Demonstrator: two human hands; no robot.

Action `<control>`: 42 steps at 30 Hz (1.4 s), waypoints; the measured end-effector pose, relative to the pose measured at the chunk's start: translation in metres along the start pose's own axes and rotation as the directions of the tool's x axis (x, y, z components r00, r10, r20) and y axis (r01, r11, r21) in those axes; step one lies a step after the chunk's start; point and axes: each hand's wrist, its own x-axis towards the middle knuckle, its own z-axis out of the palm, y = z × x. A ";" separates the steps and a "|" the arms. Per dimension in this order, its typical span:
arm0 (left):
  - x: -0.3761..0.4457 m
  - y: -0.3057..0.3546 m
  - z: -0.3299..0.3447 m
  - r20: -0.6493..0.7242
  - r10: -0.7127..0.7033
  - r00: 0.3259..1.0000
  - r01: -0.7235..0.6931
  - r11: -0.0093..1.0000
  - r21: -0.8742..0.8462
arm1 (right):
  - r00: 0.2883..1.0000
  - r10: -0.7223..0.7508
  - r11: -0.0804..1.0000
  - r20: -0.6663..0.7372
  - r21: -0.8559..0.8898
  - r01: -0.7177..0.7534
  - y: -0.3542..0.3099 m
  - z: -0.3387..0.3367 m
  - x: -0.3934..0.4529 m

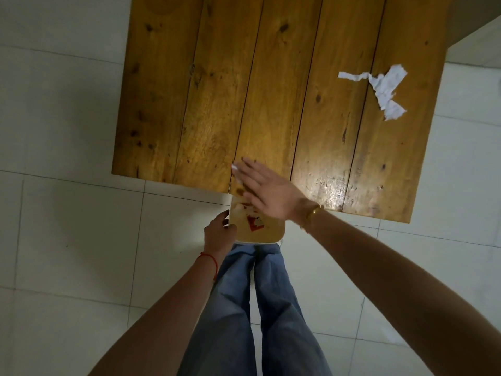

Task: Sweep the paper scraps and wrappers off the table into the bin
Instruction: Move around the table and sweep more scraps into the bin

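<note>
A wooden plank table (271, 90) fills the upper view. Torn white paper scraps (385, 88) lie near its right edge. Below the table's near edge a small bin (267, 237) with a white rim is held against the edge; a red wrapper (254, 223) and pale scraps lie inside. My left hand (219, 234) grips the bin's left rim. My right hand (267, 191) lies flat with fingers spread over the table's near edge above the bin, and a small white scrap (235, 169) shows by its fingertips.
White floor tiles (67, 226) surround the table. My legs in blue jeans (257, 308) stand just behind the bin. A pale wall or ledge (477, 42) sits beyond the table's far right corner.
</note>
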 end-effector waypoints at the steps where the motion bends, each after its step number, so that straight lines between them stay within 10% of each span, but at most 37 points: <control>1: -0.002 -0.002 0.000 -0.006 0.003 1.000 -0.003 1.000 -0.002 | 1.000 -0.019 1.000 0.007 0.008 0.019 -0.008 0.011 -0.013; 13: -0.050 -0.016 -0.006 -0.038 -0.002 0.999 0.002 1.000 -0.015 | 0.961 0.251 0.944 -0.119 0.249 -0.216 -0.067 0.040 -0.094; 42: -0.226 0.091 -0.028 0.186 0.409 0.893 -0.447 0.847 0.286 | 0.342 0.876 0.482 -0.340 0.646 -0.592 -0.162 -0.062 -0.284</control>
